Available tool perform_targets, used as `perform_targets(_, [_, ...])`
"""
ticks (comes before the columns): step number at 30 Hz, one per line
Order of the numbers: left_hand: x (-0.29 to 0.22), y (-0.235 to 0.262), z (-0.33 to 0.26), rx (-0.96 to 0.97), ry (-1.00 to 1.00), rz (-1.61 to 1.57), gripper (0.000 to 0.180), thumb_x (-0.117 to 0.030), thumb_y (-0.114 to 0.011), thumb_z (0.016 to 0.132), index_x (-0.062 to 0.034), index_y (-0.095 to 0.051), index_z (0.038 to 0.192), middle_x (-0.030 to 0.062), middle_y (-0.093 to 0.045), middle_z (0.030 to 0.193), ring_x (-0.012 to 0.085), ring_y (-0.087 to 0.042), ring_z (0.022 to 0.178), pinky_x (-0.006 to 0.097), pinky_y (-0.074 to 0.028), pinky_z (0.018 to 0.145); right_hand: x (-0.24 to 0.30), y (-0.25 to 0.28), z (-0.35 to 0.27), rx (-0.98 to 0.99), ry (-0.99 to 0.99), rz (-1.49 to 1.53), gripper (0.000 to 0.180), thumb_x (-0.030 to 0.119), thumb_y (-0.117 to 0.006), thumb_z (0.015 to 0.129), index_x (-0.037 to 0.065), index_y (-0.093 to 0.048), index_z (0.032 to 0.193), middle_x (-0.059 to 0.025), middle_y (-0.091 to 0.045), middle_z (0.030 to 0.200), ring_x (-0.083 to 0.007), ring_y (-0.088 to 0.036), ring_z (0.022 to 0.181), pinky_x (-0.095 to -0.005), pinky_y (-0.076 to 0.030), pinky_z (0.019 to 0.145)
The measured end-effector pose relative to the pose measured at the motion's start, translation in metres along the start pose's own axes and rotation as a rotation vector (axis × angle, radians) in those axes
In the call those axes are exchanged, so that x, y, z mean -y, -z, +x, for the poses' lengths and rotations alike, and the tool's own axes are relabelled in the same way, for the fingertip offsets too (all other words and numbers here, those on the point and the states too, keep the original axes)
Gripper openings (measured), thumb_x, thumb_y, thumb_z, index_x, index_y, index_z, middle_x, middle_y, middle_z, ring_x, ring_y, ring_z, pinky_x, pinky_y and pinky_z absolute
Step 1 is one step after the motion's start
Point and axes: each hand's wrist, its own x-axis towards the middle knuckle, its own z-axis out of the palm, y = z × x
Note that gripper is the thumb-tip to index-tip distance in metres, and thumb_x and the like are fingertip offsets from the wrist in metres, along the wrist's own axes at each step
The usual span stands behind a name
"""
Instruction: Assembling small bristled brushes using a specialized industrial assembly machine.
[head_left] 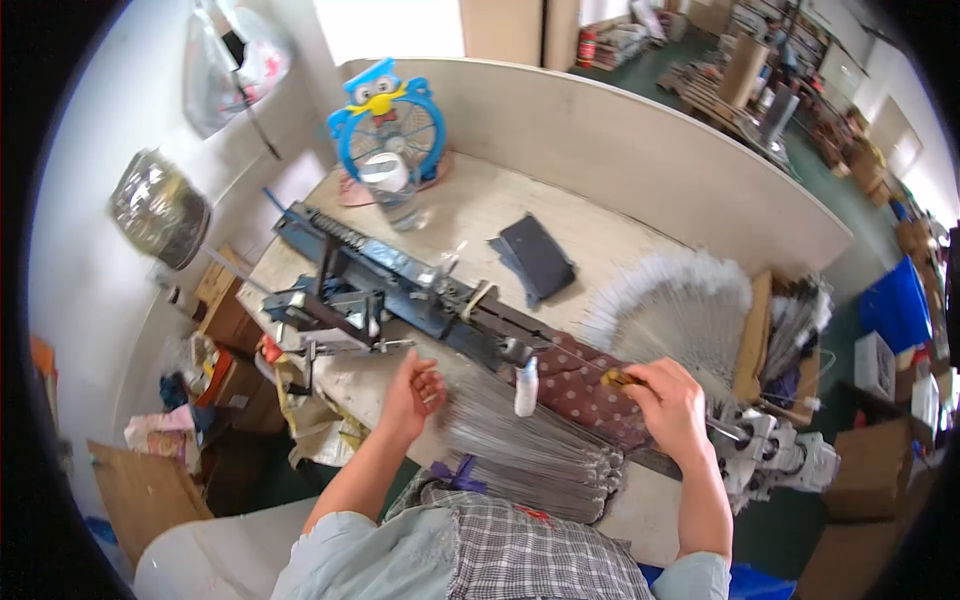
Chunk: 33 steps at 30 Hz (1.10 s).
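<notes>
My left hand [410,396] is beside the left end of a bundle of thin grey metal wires [530,445], its fingers half curled and apart. Nothing shows in it. In front of it stands a long dark metal bench machine [400,290] with a clamp and lever [335,310]. My right hand [668,405] pinches a small yellow-brown piece [622,378], too small to name, above a maroon dotted cloth [580,375]. A small white bottle [526,388] stands between the hands, at the wires' far edge.
A fan of white-tipped wires [680,305] spreads at the right, next to a cardboard box [755,335]. A grey motor-like machine part [775,455] juts out at the table's right end. Farther back are a dark pouch [537,258], a clear cup [398,200] and a blue fan [390,130].
</notes>
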Motion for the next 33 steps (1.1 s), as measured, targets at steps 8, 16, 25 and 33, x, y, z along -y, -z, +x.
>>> perform_targets(8, [-0.032,0.047,0.017,-0.12,-0.071,-0.058,0.022,-0.034,-0.062,0.086,-0.0122,-0.062,0.089,-0.0035,-0.06,0.074,0.0101,-0.057,0.069,0.028,-0.047,0.066,-0.005,-0.005,0.001,0.012,-0.022,0.057,0.014,0.007,-0.069,0.071,0.004,-0.066,0.084,-0.0087,-0.062,0.076,-0.028,-0.058,0.073,-0.0357,-0.047,0.066])
perform_targets(16, [-0.019,0.031,0.015,-0.295,-0.271,-0.187,0.009,-0.015,-0.06,0.083,-0.008,-0.059,0.078,-0.0012,-0.056,0.068,0.0086,-0.052,0.061,0.025,-0.044,0.06,-0.009,0.004,-0.006,0.0,-0.025,0.081,0.015,0.007,-0.07,0.071,0.004,-0.067,0.085,-0.0082,-0.062,0.076,-0.0276,-0.058,0.073,-0.0358,-0.046,0.066])
perform_targets(25, [0.053,-0.143,-0.052,0.594,-0.188,0.204,0.018,-0.017,-0.057,0.092,0.0004,-0.062,0.095,0.0073,-0.063,0.082,0.0112,-0.056,0.066,0.025,-0.046,0.062,-0.013,0.008,-0.005,0.058,-0.105,0.074,0.014,0.01,-0.069,0.074,0.003,-0.067,0.085,-0.0099,-0.061,0.074,-0.0283,-0.058,0.071,-0.0353,-0.046,0.065])
perform_targets(33, [0.08,-0.165,-0.031,0.676,-0.132,0.246,0.019,-0.017,-0.057,0.092,-0.0004,-0.063,0.1,0.0042,-0.063,0.083,0.0079,-0.055,0.068,0.021,-0.046,0.064,-0.028,0.009,-0.013,0.133,-0.28,0.233,0.019,0.01,-0.07,0.075,0.002,-0.068,0.092,-0.0071,-0.062,0.075,-0.0162,-0.057,0.065,-0.0269,-0.045,0.062])
